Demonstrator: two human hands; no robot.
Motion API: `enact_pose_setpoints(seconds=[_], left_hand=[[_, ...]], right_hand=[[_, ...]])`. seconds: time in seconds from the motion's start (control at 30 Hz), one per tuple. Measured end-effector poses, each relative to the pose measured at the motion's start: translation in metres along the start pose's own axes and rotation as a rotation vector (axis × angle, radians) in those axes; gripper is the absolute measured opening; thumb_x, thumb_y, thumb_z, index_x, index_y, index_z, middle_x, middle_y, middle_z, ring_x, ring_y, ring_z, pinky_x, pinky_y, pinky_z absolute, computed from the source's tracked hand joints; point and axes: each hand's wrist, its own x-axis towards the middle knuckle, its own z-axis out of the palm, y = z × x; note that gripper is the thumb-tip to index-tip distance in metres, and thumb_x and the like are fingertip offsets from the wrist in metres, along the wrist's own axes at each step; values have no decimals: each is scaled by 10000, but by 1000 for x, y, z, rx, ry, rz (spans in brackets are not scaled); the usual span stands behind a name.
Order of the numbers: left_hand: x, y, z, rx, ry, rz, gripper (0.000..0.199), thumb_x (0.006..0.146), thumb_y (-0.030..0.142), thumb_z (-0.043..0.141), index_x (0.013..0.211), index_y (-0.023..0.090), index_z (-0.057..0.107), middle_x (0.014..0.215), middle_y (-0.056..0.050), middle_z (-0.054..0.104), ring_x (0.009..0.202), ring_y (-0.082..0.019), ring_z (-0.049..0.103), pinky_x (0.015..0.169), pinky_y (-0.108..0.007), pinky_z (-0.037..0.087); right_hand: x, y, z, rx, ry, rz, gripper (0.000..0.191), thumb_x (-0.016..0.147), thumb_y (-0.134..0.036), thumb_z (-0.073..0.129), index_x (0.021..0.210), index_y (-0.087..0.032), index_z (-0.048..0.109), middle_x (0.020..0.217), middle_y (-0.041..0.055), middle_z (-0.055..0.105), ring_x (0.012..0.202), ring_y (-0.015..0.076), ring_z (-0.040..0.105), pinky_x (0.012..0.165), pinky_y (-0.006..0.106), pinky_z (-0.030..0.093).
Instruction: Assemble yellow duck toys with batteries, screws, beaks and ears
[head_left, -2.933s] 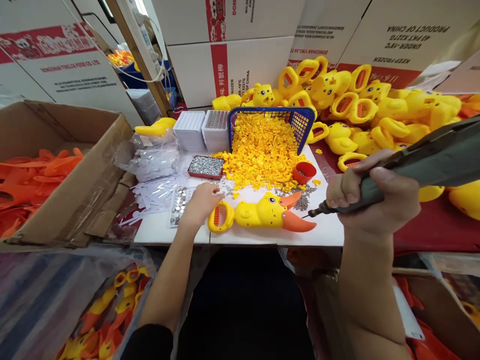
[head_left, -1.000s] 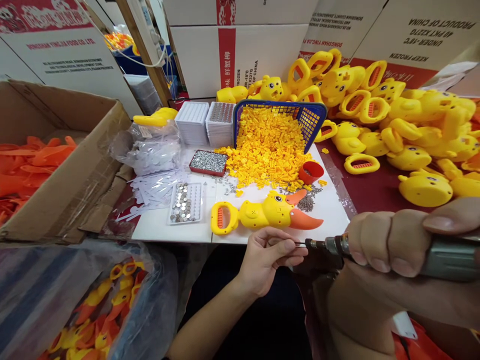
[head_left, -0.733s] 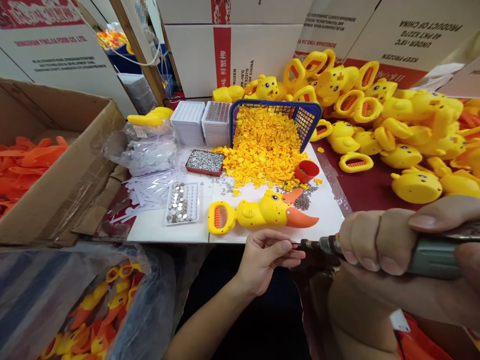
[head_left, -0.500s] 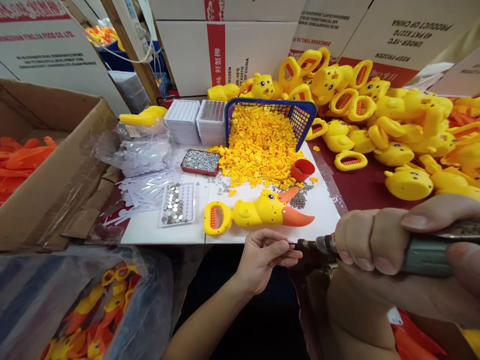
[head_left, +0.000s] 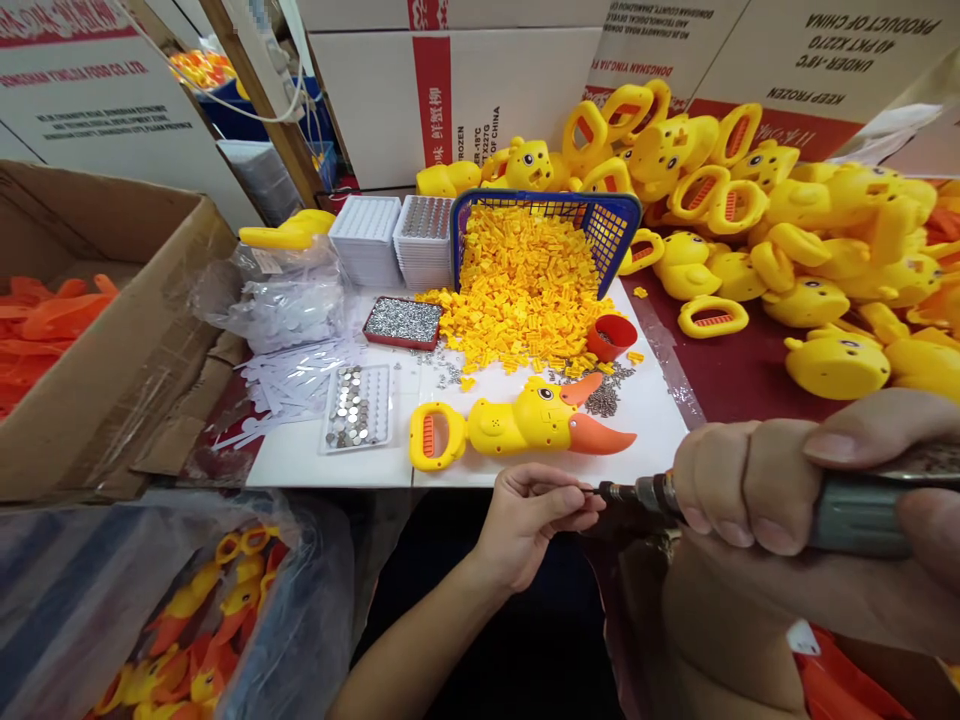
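A: How do the hands sit just now?

B: The right hand [head_left: 750, 490] is closed round the grey body of a power driver [head_left: 855, 515], which points across towards the left hand [head_left: 517, 530]. The left has its thumb and fingertips pinched at the end of the thin bit [head_left: 592, 490]

A: Is there a screw in that pinch?

B: I cannot tell; the fingertips hide whatever sits there

A: And the yellow duck toy [head_left: 517, 425]?

B: It lies on the white tabletop [head_left: 337, 472], just beyond the left hand, with its ring handle [head_left: 437, 437] to the left and its orange beak [head_left: 600, 440] to the right. Neither hand holds it

A: What makes for good handling at the bit?

B: To my mind, a light pinch with the fingers in line with the shaft, and the driver at rest while skin is that near. A steady right wrist matters most, since a small tilt of that heavy body swings the tip a lot

A: Anything close by to mind?

B: Yes, the loose dark screws [head_left: 606, 395] beside the beak, with the red cup [head_left: 619, 350] just behind them. A low sleeve or a trailing finger could scatter them, so I'd lift clear of that patch
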Motion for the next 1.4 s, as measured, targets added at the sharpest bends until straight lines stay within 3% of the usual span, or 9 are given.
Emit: enact_pose_setpoints(seconds=[0.17, 0.27, 0.43, 0.5, 0.6, 0.73, 0.9, 1.23, 1.4], left_hand=[[2, -3, -6, 38, -68, 1, 320, 579, 320, 986, 733, 155, 759, 717, -22, 802, 683, -188, 791, 620, -205, 648], [0, 6, -13, 315, -145, 149, 425, 645, 411, 945, 937, 164, 759, 926, -74, 826, 831, -246, 804, 740, -317, 676], [10, 41, -21, 1459, -169, 1058, 470, 911, 343, 731, 1344, 201, 615, 1342, -149, 699, 1277, -286, 652, 1082, -467, 550], [22, 50, -19, 1852, -100, 1282, 571, 943, 477, 646, 1401, 146, 567, 1412, -196, 639, 1365, -329, 570, 1117, -508, 506], [38, 51, -14, 2205, 37, 1240, 919, 835, 774, 539, 1455, 97, 520, 1474, -243, 570, 1360, -435, 533, 1042, -581, 519], [45, 39, -12, 2393, 136, 1166, 816, 883, 777, 438, 1398, 166, 603, 1342, -200, 680, 997, -340, 708, 816, -479, 560], [41, 34, -16, 2364, 172, 1282, 768, 913, 751, 417, 1337, 153, 649, 1282, -159, 719, 917, -279, 700, 841, -435, 522], [41, 38, -15, 2370, 150, 1282, 715, 940, 722, 418, 1333, 171, 648, 1268, -152, 725, 921, -267, 693, 791, -394, 508], [43, 37, -17, 2363, 162, 1323, 724, 935, 729, 421, 1333, 170, 651, 1252, -154, 730, 920, -264, 685, 806, -384, 499]], right_hand=[[0, 2, 1, 31, -23, -15, 162, 926, -294, 605, 968, -204, 732, 468, -20, 508, 369, 136, 476, 369, 288, 453], [-1, 7, 0, 55, -34, -10, 165, 918, -298, 607, 972, -209, 734, 470, -21, 519, 372, 134, 481, 375, 283, 461], [11, 20, -4, 69, 144, -162, 142, 838, -235, 618, 905, -171, 726, 457, -38, 510, 330, 101, 416, 342, 244, 410], [24, 28, -5, 60, 233, -239, 118, 782, -206, 611, 830, -172, 714, 429, -51, 495, 300, 91, 370, 307, 224, 354], [46, 40, -5, 11, 384, -236, 67, 741, -219, 601, 698, -202, 648, 380, -70, 434, 278, 92, 331, 277, 218, 291], [64, 55, 0, -52, 468, -140, 91, 709, -276, 634, 662, -228, 573, 360, -90, 402, 276, 98, 327, 286, 230, 297], [64, 65, 3, -81, 409, -81, 168, 725, -312, 680, 689, -233, 536, 372, -101, 406, 289, 100, 338, 305, 235, 308], [60, 73, 9, -152, 396, -121, 110, 716, -234, 627, 728, -241, 518, 380, -113, 420, 286, 95, 335, 319, 227, 301], [63, 78, 13, -139, 272, -91, 166, 735, -251, 685, 736, -241, 519, 390, -120, 419, 286, 86, 341, 340, 228, 330]])
